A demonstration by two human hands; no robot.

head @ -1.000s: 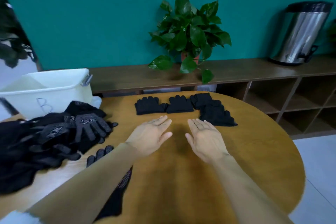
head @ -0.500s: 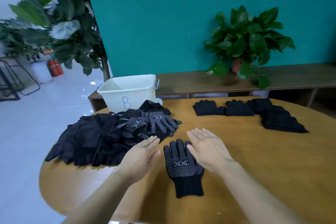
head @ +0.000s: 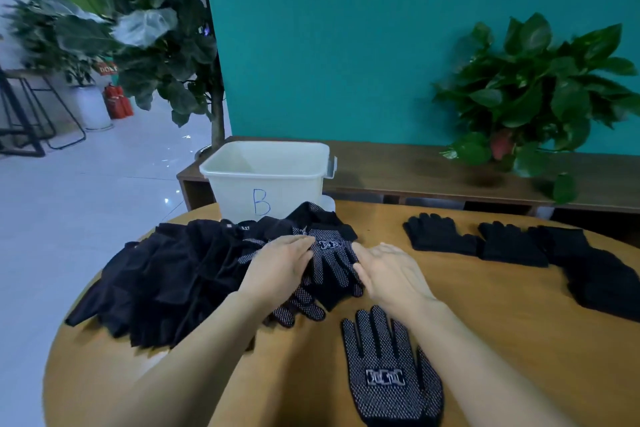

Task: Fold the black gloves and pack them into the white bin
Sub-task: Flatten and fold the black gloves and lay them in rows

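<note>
A heap of black gloves (head: 173, 274) covers the left of the round wooden table (head: 519, 340). On its right edge lies a white-dotted glove (head: 332, 262). My left hand (head: 280, 265) rests on that glove's left side with the fingers flat. My right hand (head: 391, 270) touches its right edge, fingers apart. Another dotted glove (head: 388, 371) lies flat near me, under my right forearm. The white bin (head: 266, 177), marked B, stands behind the heap. Folded black gloves (head: 440, 234) lie in a row at the right.
More folded gloves (head: 606, 274) reach toward the table's right edge. A low wooden bench (head: 398, 170) with a potted plant (head: 530, 94) runs along the teal wall. A tall leafy plant (head: 138, 28) stands at the left over a white tiled floor.
The view has swung left and down. Both hands moved from beside the flat dotted glove up to the heap and now touch a dotted glove on it.
</note>
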